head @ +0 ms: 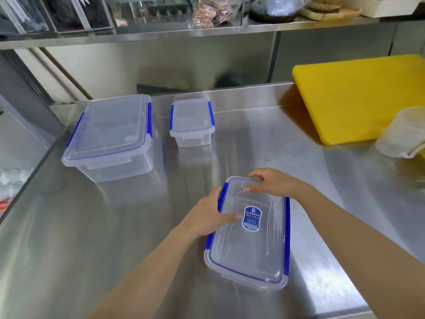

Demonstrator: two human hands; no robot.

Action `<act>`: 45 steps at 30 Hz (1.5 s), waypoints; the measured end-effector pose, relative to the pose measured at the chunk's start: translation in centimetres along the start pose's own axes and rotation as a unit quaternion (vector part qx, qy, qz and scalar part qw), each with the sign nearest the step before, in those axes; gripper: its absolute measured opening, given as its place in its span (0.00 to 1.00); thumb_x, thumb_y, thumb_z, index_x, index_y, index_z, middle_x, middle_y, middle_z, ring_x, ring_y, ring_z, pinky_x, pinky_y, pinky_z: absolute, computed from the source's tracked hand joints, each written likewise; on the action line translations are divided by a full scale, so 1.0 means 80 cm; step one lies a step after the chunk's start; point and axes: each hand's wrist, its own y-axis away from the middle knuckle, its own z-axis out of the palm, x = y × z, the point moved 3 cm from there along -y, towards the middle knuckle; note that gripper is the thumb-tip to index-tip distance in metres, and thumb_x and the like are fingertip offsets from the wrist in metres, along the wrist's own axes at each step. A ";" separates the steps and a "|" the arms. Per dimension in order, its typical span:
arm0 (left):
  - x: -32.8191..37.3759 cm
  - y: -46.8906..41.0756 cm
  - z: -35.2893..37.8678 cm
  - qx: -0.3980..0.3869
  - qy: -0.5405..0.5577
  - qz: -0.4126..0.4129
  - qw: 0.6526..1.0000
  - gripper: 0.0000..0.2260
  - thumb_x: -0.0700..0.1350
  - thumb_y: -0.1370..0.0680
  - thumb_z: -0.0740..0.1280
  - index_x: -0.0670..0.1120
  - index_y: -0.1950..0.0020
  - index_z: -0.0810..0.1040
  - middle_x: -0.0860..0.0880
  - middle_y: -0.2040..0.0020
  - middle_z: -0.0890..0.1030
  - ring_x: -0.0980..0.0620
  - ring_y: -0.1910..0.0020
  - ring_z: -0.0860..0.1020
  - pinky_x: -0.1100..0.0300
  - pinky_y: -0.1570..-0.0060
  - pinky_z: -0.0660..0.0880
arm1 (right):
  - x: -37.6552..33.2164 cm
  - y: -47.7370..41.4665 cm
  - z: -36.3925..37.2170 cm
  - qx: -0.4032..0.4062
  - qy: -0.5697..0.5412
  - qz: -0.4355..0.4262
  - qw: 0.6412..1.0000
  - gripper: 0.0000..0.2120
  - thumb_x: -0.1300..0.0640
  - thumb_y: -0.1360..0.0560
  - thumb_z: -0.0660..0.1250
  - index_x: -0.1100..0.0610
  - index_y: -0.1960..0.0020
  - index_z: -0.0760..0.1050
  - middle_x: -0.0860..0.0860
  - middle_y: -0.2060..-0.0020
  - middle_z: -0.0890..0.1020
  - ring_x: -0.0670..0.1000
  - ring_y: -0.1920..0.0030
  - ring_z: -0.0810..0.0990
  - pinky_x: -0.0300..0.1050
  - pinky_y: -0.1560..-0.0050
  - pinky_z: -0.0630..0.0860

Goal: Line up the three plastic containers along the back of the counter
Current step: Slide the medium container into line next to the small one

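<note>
Three clear plastic containers with blue clips stand on the steel counter (115, 226). The large container (110, 137) is at the back left. To its right, against the back edge, sits the small container (192, 120). Nearer to me is the medium container (250, 247), with a blue sticker on its lid. My left hand (207, 215) grips its left side, thumb lying on the lid. At its far end my right hand (273, 183) holds the rim, fingers curled over the edge.
A yellow cutting board (358, 97) leans at the back right, with a pale tub and cloth (404, 134) in front of it. A steel shelf (207, 31) with bags and boxes hangs above. The counter's left edge drops off near some plastic bags (9, 187).
</note>
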 end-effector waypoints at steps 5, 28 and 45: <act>0.009 -0.003 0.008 0.122 -0.148 0.006 0.981 0.22 0.56 0.27 0.67 0.48 0.36 0.70 0.48 0.41 0.76 0.46 0.42 0.74 0.51 0.41 0.70 | 0.024 0.011 0.001 0.050 -0.052 0.056 0.996 0.27 0.38 0.32 0.67 0.52 0.39 0.70 0.53 0.43 0.79 0.51 0.50 0.80 0.44 0.54 0.76; 0.000 -0.031 0.004 0.374 0.194 -0.100 0.901 0.14 0.44 0.26 0.69 0.43 0.52 0.64 0.46 0.54 0.71 0.47 0.60 0.72 0.56 0.58 0.68 | 0.067 0.066 -0.033 0.015 -0.114 0.118 0.986 0.21 0.40 0.37 0.74 0.56 0.73 0.74 0.50 0.78 0.77 0.50 0.74 0.75 0.40 0.70 0.74; 0.028 -0.057 0.018 0.025 0.120 0.105 0.987 0.44 0.44 0.41 0.78 0.64 0.33 0.59 0.59 0.36 0.71 0.59 0.36 0.72 0.54 0.38 0.73 | 0.060 0.040 -0.018 -0.044 -0.292 -0.108 0.949 0.54 0.56 0.42 0.82 0.32 0.31 0.51 0.33 0.38 0.72 0.41 0.36 0.72 0.39 0.48 0.78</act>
